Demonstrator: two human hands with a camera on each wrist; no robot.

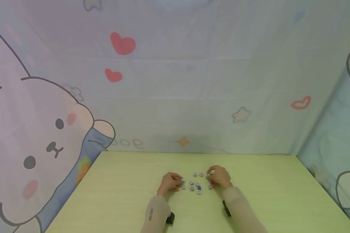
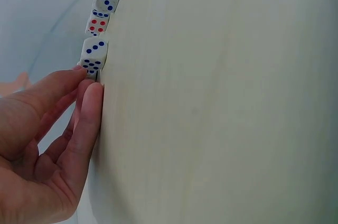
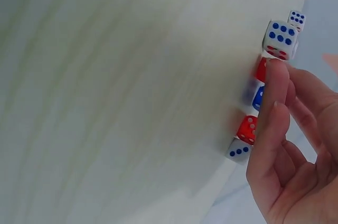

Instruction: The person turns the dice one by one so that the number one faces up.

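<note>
My left hand pinches a white die between thumb and fingers, at the left end of a small group of dice. Blue pips show on that die in the left wrist view. At the group's right side my right hand pinches another white die with its fingertips. Between the hands lie several white dice and a blue die. Close by the right fingers are a red die, a blue die and a white die; fingers partly cover some of them.
The dice lie on a pale yellow-green table. Behind it hangs a printed cloth with hearts and a cartoon animal. Both forearms wear beige sleeves, with a black strap piece by the left one.
</note>
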